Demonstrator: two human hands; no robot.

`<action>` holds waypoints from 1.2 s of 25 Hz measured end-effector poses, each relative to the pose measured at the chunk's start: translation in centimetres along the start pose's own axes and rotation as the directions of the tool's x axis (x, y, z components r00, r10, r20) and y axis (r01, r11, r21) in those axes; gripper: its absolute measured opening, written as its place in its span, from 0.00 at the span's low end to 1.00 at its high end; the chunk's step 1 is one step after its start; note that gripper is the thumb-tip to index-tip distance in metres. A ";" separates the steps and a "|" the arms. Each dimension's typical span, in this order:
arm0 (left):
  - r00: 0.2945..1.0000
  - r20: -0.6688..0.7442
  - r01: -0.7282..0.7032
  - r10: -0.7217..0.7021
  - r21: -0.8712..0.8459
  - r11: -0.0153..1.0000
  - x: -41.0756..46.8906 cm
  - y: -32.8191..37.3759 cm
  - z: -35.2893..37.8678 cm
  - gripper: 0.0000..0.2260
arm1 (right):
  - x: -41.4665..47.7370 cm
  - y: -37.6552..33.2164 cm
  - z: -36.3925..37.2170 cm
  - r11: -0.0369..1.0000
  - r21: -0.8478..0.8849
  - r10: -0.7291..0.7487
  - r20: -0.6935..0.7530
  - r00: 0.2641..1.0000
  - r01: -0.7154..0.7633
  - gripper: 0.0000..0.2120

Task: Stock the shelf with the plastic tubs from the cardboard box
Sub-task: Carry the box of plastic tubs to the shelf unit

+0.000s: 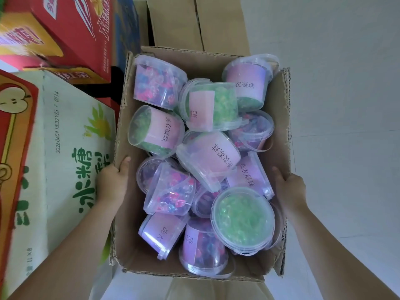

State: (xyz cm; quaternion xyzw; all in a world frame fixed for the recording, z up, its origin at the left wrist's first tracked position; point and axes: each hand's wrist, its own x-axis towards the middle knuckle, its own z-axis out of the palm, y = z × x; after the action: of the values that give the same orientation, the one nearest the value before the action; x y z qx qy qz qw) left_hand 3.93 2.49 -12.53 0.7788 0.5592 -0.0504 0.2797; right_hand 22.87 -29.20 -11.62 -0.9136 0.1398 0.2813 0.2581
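- Hands at the sides: the left hand (112,182) grasps the cardboard box (127,118) by its left wall, thumb hooked over the rim; the right hand (291,191) grasps the right wall likewise.
- Inside lie the plastic tubs (242,219), jumbled on sides and ends (clear, lidded, pink-labelled), holding green or pink-and-blue beads.
- Printed cartons (65,148) stand stacked just beside the box, left; plain brown cartons (194,22) beyond it.

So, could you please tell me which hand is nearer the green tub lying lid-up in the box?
Right. The right hand holds the box wall just beside that green tub; the left hand holds the opposite wall, far across the box.
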 end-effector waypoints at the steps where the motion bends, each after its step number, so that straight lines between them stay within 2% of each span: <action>1: 1.000 0.001 -0.005 0.005 0.008 1.000 -0.1 0.1 0.0 0.25 | 0.0 0.0 0.0 1.000 0.001 -0.009 -0.004 1.000 0.009 0.25; 5: 1.000 -0.004 -0.021 0.021 -0.003 1.000 -0.4 0.5 -0.3 0.26 | -0.1 0.1 0.0 0.999 -0.007 -0.043 0.004 0.999 0.043 0.23; 15: 0.996 -0.011 -0.087 0.087 -0.030 0.996 -1.1 0.8 -0.8 0.25 | -1.0 -0.7 -0.5 0.998 0.056 -0.022 0.001 1.000 0.022 0.24; 21: 0.996 -0.020 -0.088 0.087 -0.028 0.996 -3.0 0.6 -1.4 0.25 | -3.0 1.3 -1.1 0.994 0.109 -0.010 -0.027 1.000 0.013 0.24; 27: 0.994 0.018 -0.106 0.106 0.001 0.994 -4.8 2.0 -3.5 0.25 | -5.5 2.6 -3.4 0.993 0.117 0.020 -0.045 0.999 -0.015 0.23; 30: 0.991 0.029 -0.132 0.131 0.018 0.991 -7.1 3.5 -5.5 0.26 | -7.1 2.3 -6.6 0.989 0.143 -0.019 -0.054 0.998 0.027 0.23</action>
State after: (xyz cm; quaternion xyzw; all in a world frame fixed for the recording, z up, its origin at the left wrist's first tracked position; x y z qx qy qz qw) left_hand 3.21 -1.57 -3.83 0.8159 0.5022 -0.0482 0.2826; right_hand 19.13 -33.97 -3.69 -0.9013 0.1559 0.2434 0.3226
